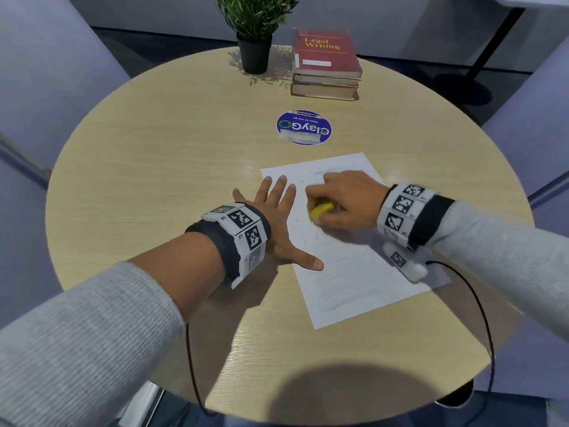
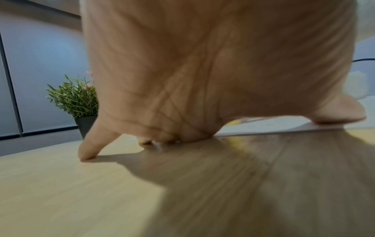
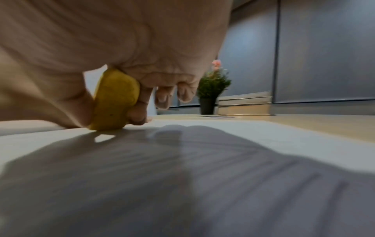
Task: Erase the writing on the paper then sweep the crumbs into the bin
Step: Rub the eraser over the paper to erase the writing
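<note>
A white sheet of paper (image 1: 348,266) with faint pencil marks lies on the round wooden table (image 1: 154,155), right of centre. My left hand (image 1: 277,211) lies flat with spread fingers, pressing the paper's left edge; its thumb (image 1: 308,261) rests on the sheet. My right hand (image 1: 341,198) grips a yellow eraser (image 1: 320,210) and holds it down against the paper's upper part. In the right wrist view the eraser (image 3: 115,101) sits between thumb and curled fingers, its lower end touching the paper (image 3: 223,139). A few dark crumbs (image 1: 300,224) lie on the sheet. No bin is in view.
A small potted plant (image 1: 255,35) and a stack of books (image 1: 326,66) stand at the table's far side. A round blue sticker (image 1: 303,127) lies on the tabletop beyond the paper. Cables (image 1: 480,318) hang from both wrists over the near edge.
</note>
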Available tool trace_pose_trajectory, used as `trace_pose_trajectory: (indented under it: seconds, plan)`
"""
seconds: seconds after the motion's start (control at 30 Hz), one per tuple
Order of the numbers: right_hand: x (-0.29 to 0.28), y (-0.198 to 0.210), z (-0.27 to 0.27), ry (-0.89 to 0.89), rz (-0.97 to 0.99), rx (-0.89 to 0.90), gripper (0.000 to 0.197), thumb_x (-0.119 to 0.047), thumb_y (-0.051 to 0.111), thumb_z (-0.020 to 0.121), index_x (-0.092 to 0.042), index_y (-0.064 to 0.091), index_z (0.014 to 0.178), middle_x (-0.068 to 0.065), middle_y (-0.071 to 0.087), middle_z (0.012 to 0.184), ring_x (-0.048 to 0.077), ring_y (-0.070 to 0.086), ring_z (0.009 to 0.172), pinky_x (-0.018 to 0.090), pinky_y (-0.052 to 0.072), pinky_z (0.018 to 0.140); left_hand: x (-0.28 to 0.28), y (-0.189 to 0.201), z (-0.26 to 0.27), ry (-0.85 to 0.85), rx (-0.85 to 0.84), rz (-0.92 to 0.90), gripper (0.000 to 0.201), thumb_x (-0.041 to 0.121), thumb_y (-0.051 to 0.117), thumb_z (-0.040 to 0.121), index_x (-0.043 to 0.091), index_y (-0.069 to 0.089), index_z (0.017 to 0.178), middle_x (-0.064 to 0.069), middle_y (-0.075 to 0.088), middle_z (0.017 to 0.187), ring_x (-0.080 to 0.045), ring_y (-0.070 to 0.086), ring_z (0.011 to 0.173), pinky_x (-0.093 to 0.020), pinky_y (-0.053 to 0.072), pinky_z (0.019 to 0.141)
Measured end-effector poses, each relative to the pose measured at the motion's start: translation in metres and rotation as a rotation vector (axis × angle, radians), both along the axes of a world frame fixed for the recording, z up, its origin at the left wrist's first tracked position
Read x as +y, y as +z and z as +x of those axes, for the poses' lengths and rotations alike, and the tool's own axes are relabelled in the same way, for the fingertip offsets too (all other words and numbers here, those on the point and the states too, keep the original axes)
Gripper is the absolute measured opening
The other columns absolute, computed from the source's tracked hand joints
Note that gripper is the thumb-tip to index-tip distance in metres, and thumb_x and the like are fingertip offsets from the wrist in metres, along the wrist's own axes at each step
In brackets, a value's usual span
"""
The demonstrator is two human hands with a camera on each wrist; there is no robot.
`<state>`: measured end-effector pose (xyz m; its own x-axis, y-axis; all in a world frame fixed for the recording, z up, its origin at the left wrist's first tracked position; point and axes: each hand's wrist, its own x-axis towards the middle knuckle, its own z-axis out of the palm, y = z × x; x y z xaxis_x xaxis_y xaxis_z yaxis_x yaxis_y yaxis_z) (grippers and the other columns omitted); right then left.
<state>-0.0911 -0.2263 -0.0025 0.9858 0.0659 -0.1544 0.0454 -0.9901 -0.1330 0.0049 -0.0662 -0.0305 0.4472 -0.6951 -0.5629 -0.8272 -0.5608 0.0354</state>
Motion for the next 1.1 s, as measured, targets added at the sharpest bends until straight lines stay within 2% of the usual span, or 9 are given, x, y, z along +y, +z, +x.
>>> trace_pose_trajectory:
  seconds: [0.07, 0.2, 0.33, 0.47, 0.6, 0.73, 0.87, 1.03, 1.1]
  plan:
    - [-0.007, -0.001, 0.007, -0.065, -0.057, -0.037, 0.020, -0.049, 0.050, 0.081, -0.032, 0.049, 0.091, -0.001, 0.053, 0.076, 0.020, 0.053, 0.078, 0.039, 0.046, 0.072, 0.001, 0.001, -0.002, 0.006, 0.002, -0.006, 0.153, 0.104, 0.046, 0.043, 0.025, -0.031, 0.149, 0.002, -0.040, 0.155, -0.026, -0.033, 0.145, -0.074, -0.004, 0.110]
    - [0.006, -0.011, -0.004, 0.075, 0.021, 0.078, 0.021, -0.054, 0.046, 0.079, -0.034, 0.045, 0.086, -0.007, 0.047, 0.074, 0.017, 0.051, 0.073, 0.030, 0.039, 0.065, 0.001, 0.001, -0.002, -0.006, 0.004, -0.012, 0.153, 0.103, 0.046, 0.044, 0.023, -0.031, 0.149, 0.001, -0.040, 0.155, -0.026, -0.034, 0.144, -0.075, -0.004, 0.109]
    - [-0.016, -0.001, 0.013, -0.111, -0.081, -0.027, 0.021, -0.050, 0.048, 0.083, -0.031, 0.049, 0.092, -0.001, 0.054, 0.079, 0.023, 0.056, 0.081, 0.035, 0.043, 0.070, 0.000, 0.000, -0.001, -0.001, 0.008, -0.004, 0.154, 0.105, 0.045, 0.042, 0.024, -0.032, 0.149, 0.002, -0.041, 0.155, -0.026, -0.034, 0.144, -0.074, -0.006, 0.109]
    - [-0.002, -0.012, 0.007, 0.023, 0.027, 0.068, 0.020, -0.051, 0.050, 0.082, -0.032, 0.046, 0.087, -0.002, 0.053, 0.078, 0.019, 0.053, 0.075, 0.032, 0.041, 0.067, 0.002, -0.002, -0.001, -0.014, 0.000, -0.026, 0.154, 0.105, 0.044, 0.041, 0.023, -0.031, 0.149, 0.001, -0.040, 0.155, -0.026, -0.033, 0.144, -0.075, -0.005, 0.109]
    - [-0.027, 0.000, 0.019, -0.165, -0.090, -0.006, 0.024, -0.052, 0.051, 0.084, -0.031, 0.050, 0.094, -0.002, 0.052, 0.081, 0.025, 0.057, 0.085, 0.035, 0.042, 0.072, 0.001, -0.001, -0.001, -0.006, 0.005, -0.014, 0.154, 0.104, 0.045, 0.042, 0.024, -0.031, 0.149, 0.002, -0.040, 0.155, -0.026, -0.033, 0.144, -0.074, -0.007, 0.109]
    - [-0.006, -0.013, -0.001, 0.045, 0.042, 0.092, 0.024, -0.053, 0.053, 0.084, -0.031, 0.049, 0.095, -0.003, 0.051, 0.082, 0.019, 0.053, 0.078, 0.034, 0.042, 0.070, 0.001, -0.003, 0.000, -0.013, 0.004, -0.017, 0.155, 0.105, 0.043, 0.040, 0.024, -0.032, 0.148, 0.002, -0.041, 0.154, -0.026, -0.034, 0.144, -0.075, -0.006, 0.109]
    - [-0.026, 0.002, 0.018, -0.150, -0.102, 0.038, 0.026, -0.054, 0.048, 0.085, -0.032, 0.049, 0.097, -0.001, 0.050, 0.082, 0.025, 0.056, 0.085, 0.034, 0.041, 0.072, 0.001, -0.001, 0.000, -0.007, 0.002, -0.018, 0.155, 0.105, 0.044, 0.040, 0.024, -0.031, 0.149, 0.002, -0.040, 0.155, -0.026, -0.032, 0.145, -0.075, -0.006, 0.109]
    - [-0.007, -0.013, 0.006, 0.045, -0.020, 0.089, 0.025, -0.053, 0.051, 0.087, -0.030, 0.049, 0.098, -0.002, 0.051, 0.084, 0.019, 0.052, 0.079, 0.033, 0.041, 0.072, 0.002, -0.002, -0.001, -0.013, -0.008, -0.018, 0.153, 0.104, 0.044, 0.042, 0.024, -0.032, 0.148, 0.002, -0.040, 0.155, -0.026, -0.033, 0.144, -0.074, -0.006, 0.109]
    - [-0.013, -0.007, 0.012, -0.036, -0.017, 0.089, 0.023, -0.053, 0.051, 0.086, -0.032, 0.048, 0.095, -0.003, 0.051, 0.083, 0.020, 0.054, 0.082, 0.035, 0.043, 0.074, 0.001, 0.000, -0.001, -0.005, -0.004, -0.012, 0.153, 0.104, 0.046, 0.043, 0.024, -0.031, 0.149, 0.002, -0.040, 0.155, -0.025, -0.033, 0.144, -0.074, -0.007, 0.109]
